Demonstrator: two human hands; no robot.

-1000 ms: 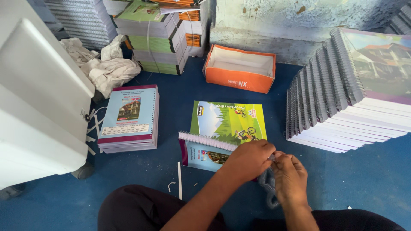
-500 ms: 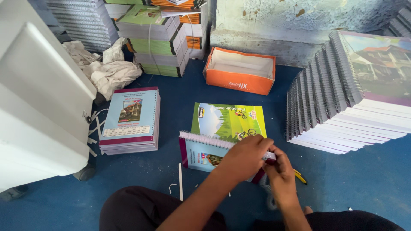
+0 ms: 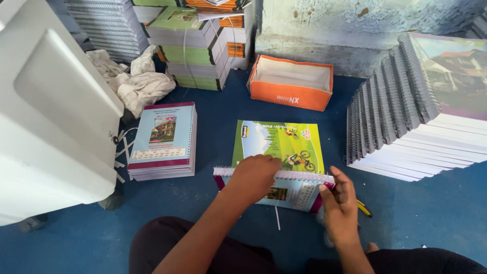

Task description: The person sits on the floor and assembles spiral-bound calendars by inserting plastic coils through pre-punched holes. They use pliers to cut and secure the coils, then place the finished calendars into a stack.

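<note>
Low in the middle of the frame, a spiral-bound notebook point(image 3: 291, 190) lies flat on the blue floor point(image 3: 223, 132), its white coil along the upper edge. The left hand point(image 3: 253, 175) rests on the coil's left half with fingers curled down over it, pressing rather than pinching. The right hand point(image 3: 340, 210) sits at the notebook's right corner, fingers together and bent around the edge; whether they grip the cover or only touch it I cannot tell.

The notebook looks light and thin, with a glossy cover that may slide on the floor. The pages would flex, so the stiffer coil edge seems the better place to take hold.

Just above it and touching lies a green-covered book point(image 3: 279, 142). A yellow tool point(image 3: 364, 208) peeks out beside the right hand. To the left stands a short stack of pale blue notebooks point(image 3: 162, 139), well apart. An orange box point(image 3: 291, 83) sits open in the upper middle, a fanned pile of bound notebooks point(image 3: 406, 111) fills the right, crumpled cloth point(image 3: 134, 83) lies upper left, and a white machine point(image 3: 50, 127) crowds the left edge.
</note>
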